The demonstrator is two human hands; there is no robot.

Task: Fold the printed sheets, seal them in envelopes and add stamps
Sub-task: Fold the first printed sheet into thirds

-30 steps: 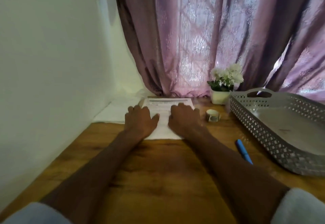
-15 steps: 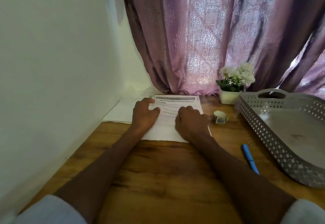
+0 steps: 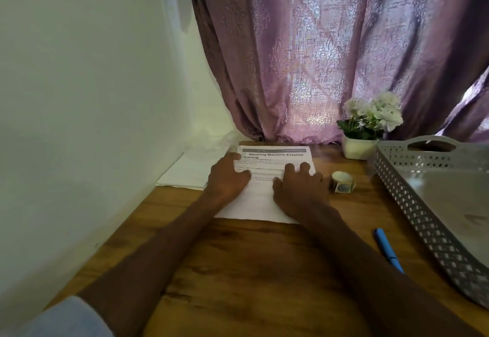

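A printed sheet point(image 3: 275, 175) headed "Washing Machine Exterior Cleaning" lies flat on the wooden table point(image 3: 238, 270), toward its far edge, just in front of the mauve curtain point(image 3: 330, 53). Both hands rest palm-down on it. The left hand point(image 3: 229, 178) lies on the sheet's left edge with its fingers pointing away. The right hand point(image 3: 299, 185) lies on the sheet's right part, fingers spread slightly — neither hand grips anything. To the left of the sheet, against the white wall point(image 3: 79, 98), lies a low stack of white paper point(image 3: 190, 172), possibly envelopes. Just right of the right hand stands a small roll of stamps point(image 3: 342, 182). Farther right sit a potted white flower point(image 3: 369, 127), a grey perforated tray point(image 3: 434, 199) and — nearer — a blue pen point(image 3: 387, 249).
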